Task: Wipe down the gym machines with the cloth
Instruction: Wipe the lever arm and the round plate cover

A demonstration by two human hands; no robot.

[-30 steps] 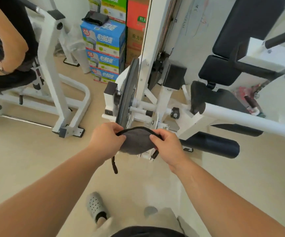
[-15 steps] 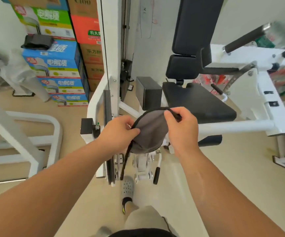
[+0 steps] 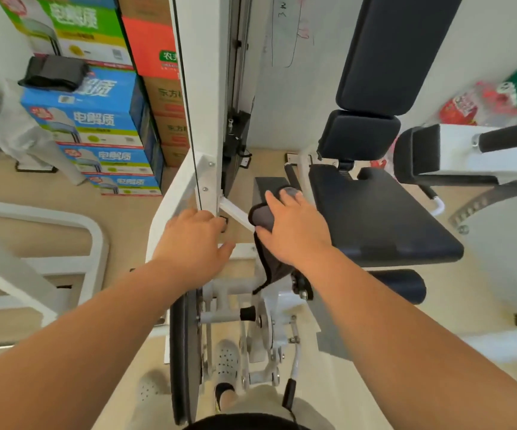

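nearest us a perforated shoe stands on the floor beside the dark weight plate, which is seen edge-on, and the white linkage of the machine. above these, both forearms reach forward.

the left hand hangs at the white frame with its fingers loose and its thumb out. it holds nothing, and we cannot tell whether its fingertips touch the metal.

the right hand lies flat on the grey cloth, fingers fairly straight and spread, pressing it down rather than clutching it. the cloth sits on a dark block just left of the seat pad. its long axis runs near to far along the line of the right forearm. the far end is tucked under the fingertips, and the near end points back at us, drooping off the edge toward the linkage.

so the cloth is directly under the right palm, and that hand is the one placed to do the wiping. we judge that a sweep rightward would carry the cloth onto the seat.

beyond the seat rise the backrest and the white upright. stacked boxes stand far left.
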